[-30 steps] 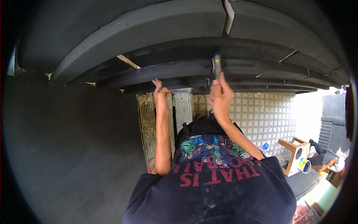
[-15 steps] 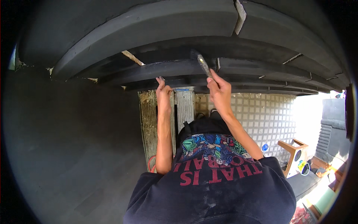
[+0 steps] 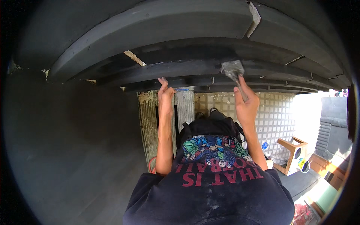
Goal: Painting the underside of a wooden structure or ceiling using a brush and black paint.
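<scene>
My right hand (image 3: 247,103) is closed round the handle of a flat, paint-smeared paintbrush (image 3: 233,68). The bristles lie against a dark grey ledge (image 3: 180,68), one of several curving one behind another in front of me. Further left, my left hand (image 3: 164,92) grips the nearest dark ledge, with fingers over its edge and the thumb below. Part of that grip is hidden. A pale, chipped gap (image 3: 134,57) shows between the ledges near the left hand, and a similar one (image 3: 254,19) cuts the far ledge.
A broad dark grey wall (image 3: 75,150) fills the left side. Below the ledges stand ridged, stained boards (image 3: 150,123) and a tiled floor (image 3: 270,116). On the right are a wooden stool-like frame (image 3: 287,161), a small bucket (image 3: 304,165) and a blue round object (image 3: 264,145).
My right hand has moved right and slightly nearer with the paintbrush, whose broad side now shows. My left hand stays at the ledge.
</scene>
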Tool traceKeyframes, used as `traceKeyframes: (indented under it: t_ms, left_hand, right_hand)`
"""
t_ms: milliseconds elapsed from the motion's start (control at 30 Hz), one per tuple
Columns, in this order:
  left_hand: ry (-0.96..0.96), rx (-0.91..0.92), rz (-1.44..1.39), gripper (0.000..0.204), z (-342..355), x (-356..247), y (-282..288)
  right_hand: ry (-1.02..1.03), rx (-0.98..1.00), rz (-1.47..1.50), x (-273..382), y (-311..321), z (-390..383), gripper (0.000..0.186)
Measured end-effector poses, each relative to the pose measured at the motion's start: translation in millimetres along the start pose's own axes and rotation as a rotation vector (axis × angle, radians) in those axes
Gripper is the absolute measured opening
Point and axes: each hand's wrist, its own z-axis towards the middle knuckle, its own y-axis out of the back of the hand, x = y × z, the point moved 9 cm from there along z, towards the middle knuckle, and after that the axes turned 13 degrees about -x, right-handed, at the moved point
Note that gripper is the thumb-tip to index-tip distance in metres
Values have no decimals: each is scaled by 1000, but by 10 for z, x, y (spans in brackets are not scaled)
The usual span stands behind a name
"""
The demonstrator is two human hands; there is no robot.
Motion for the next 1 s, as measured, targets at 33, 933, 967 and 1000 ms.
traceKeyframes:
  t_ms: [33, 933, 967, 1000]
  left_hand:
    - [22, -5, 0, 82, -31, -11, -3]
    - [-39, 46, -35, 86, 98, 129, 8]
    - [-57, 60, -25, 86, 98, 136, -25]
    - [-50, 64, -5, 85, 94, 157, -24]
  right_hand:
    - [1, 2, -4, 85, -10, 9, 41]
    - [-217, 222, -130, 89, -104, 185, 39]
    - [-181, 279, -46, 236, -214, 140, 39]
    - [-143, 336, 40, 388, -338, 82, 39]
